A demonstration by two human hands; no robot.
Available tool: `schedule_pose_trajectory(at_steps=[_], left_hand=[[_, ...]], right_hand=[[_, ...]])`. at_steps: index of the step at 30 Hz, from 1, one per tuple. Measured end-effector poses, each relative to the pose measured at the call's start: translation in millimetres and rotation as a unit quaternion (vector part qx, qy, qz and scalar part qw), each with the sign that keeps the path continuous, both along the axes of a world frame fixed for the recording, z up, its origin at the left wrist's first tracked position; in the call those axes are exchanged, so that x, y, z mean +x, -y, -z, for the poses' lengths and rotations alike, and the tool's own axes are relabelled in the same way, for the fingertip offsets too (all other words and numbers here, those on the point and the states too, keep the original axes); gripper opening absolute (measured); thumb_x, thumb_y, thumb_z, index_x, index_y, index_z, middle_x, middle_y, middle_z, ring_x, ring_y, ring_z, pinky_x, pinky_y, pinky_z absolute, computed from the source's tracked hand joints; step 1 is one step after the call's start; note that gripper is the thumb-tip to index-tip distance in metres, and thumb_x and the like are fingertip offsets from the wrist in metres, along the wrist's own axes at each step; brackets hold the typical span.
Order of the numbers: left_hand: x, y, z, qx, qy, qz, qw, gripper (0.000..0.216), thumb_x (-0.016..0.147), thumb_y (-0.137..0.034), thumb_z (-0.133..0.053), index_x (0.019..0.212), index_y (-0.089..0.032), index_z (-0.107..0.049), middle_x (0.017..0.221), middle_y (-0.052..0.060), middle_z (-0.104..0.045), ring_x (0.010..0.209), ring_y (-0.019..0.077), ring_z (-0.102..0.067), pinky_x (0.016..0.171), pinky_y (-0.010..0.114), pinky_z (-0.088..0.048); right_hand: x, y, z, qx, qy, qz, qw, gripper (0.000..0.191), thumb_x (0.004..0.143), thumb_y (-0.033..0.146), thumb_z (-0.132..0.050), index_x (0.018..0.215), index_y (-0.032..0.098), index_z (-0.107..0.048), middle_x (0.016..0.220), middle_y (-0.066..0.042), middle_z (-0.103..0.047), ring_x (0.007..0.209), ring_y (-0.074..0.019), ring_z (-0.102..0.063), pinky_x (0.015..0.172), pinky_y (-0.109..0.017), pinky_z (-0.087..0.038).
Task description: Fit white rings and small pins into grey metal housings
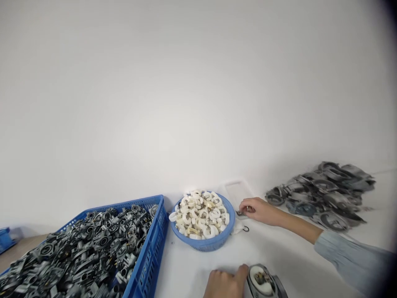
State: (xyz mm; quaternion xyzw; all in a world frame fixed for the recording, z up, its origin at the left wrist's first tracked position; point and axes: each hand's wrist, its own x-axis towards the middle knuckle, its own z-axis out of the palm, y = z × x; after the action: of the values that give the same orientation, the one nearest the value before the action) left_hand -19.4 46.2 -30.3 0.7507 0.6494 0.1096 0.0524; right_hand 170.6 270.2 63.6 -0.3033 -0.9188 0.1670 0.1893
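Observation:
My left hand (226,283) is at the bottom edge of the view, its fingers closed against the side of a grey metal housing (276,285). Inside the housing's round opening sits a white C-shaped plastic part (259,278) with brassy bits in its middle. Further back, my right hand (257,210) reaches down to the table with thumb and fingers pinched together. A small dark piece shows at its fingertips, too small to name. Close by, a dark hook-shaped piece (246,228) lies on the table.
A round blue basket (204,245) holds a heap of white ring-shaped parts. Left of it, a large blue crate (149,252) is full of grey metal parts. Behind my right hand lies a shallow white tray (237,190). Grey housings (328,194) are piled at the right, near the wall.

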Motion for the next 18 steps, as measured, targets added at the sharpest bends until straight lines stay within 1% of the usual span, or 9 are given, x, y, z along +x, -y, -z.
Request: schedule_pose_trajectory(at_steps=[1,3,5,6,8,11,13,15,18], left_hand=[[3,8,-12.6,0.011,-0.004,-0.011,1.000,0.072,0.069,-0.072,-0.082,0.123,-0.026,-0.072,0.073,0.009,-0.076,0.069,0.0394,-0.075,0.066,0.044,-0.060],[5,21,-32.0,0.033,0.013,-0.017,0.999,0.062,0.068,-0.070,-0.084,0.112,-0.027,-0.074,0.074,0.006,-0.075,0.074,0.0373,-0.075,0.070,0.042,-0.061],[4,27,-41.0,0.066,0.036,-0.013,0.997,0.058,0.068,-0.068,-0.085,0.109,-0.027,-0.075,0.072,0.005,-0.073,0.073,0.0339,-0.074,0.071,0.040,-0.060],[2,28,-42.0,0.086,0.048,-0.006,0.995,0.057,0.069,-0.066,-0.085,0.109,-0.027,-0.076,0.071,0.004,-0.071,0.070,0.0313,-0.072,0.070,0.039,-0.060],[-1,27,-39.1,0.130,0.069,0.011,0.989,0.057,0.071,-0.065,-0.083,0.111,-0.025,-0.075,0.068,0.002,-0.068,0.061,0.0254,-0.068,0.065,0.035,-0.058],[-2,24,-30.9,0.197,0.083,0.045,0.976,0.058,0.075,-0.070,-0.076,0.109,-0.023,-0.072,0.069,0.001,-0.066,0.055,0.0200,-0.063,0.055,0.030,-0.053],[0,23,-27.2,0.224,0.082,0.056,0.970,0.052,0.081,-0.070,-0.070,0.104,-0.023,-0.069,0.072,0.001,-0.064,0.056,0.0189,-0.062,0.055,0.029,-0.052],[0,24,-26.4,0.222,0.081,0.063,0.970,0.043,0.088,-0.063,-0.068,0.104,-0.023,-0.067,0.074,0.001,-0.063,0.058,0.0183,-0.063,0.055,0.028,-0.052],[-3,26,-29.1,0.185,0.084,0.085,0.975,0.039,0.093,-0.052,-0.068,0.119,-0.023,-0.066,0.080,0.001,-0.065,0.060,0.0167,-0.063,0.057,0.026,-0.053]], right_hand=[[5,15,3.0,-0.021,-0.031,-0.014,0.999,0.024,0.088,0.027,-0.055,0.099,0.020,-0.076,0.100,-0.009,-0.076,0.084,-0.0243,-0.064,0.078,-0.034,-0.049],[13,47,10.2,-0.087,-0.126,-0.051,0.987,0.024,0.088,0.035,-0.060,0.096,0.019,-0.076,0.095,-0.008,-0.075,0.080,-0.0233,-0.063,0.076,-0.034,-0.050],[19,78,19.0,-0.166,-0.191,-0.066,0.965,0.024,0.088,0.040,-0.066,0.093,0.019,-0.076,0.090,-0.006,-0.072,0.079,-0.0219,-0.061,0.077,-0.034,-0.050],[20,91,24.2,-0.210,-0.214,-0.067,0.952,0.024,0.088,0.041,-0.068,0.092,0.019,-0.076,0.088,-0.005,-0.071,0.079,-0.0215,-0.060,0.079,-0.034,-0.050],[19,108,35.3,-0.299,-0.255,-0.074,0.917,0.025,0.085,0.043,-0.073,0.089,0.018,-0.076,0.082,-0.004,-0.068,0.076,-0.0199,-0.057,0.076,-0.033,-0.048],[16,118,49.2,-0.397,-0.295,-0.084,0.865,0.022,0.077,0.038,-0.078,0.084,0.017,-0.075,0.070,-0.001,-0.062,0.068,-0.0163,-0.052,0.067,-0.029,-0.041],[15,119,53.4,-0.420,-0.312,-0.087,0.848,0.019,0.073,0.034,-0.079,0.082,0.017,-0.075,0.068,0.000,-0.061,0.067,-0.0154,-0.052,0.065,-0.028,-0.038],[16,118,53.9,-0.419,-0.324,-0.086,0.844,0.019,0.072,0.032,-0.079,0.082,0.017,-0.077,0.068,0.000,-0.064,0.068,-0.0158,-0.054,0.066,-0.028,-0.039],[19,118,52.6,-0.420,-0.335,-0.084,0.839,0.019,0.073,0.032,-0.080,0.084,0.016,-0.079,0.072,-0.002,-0.069,0.071,-0.0170,-0.057,0.068,-0.029,-0.041]])
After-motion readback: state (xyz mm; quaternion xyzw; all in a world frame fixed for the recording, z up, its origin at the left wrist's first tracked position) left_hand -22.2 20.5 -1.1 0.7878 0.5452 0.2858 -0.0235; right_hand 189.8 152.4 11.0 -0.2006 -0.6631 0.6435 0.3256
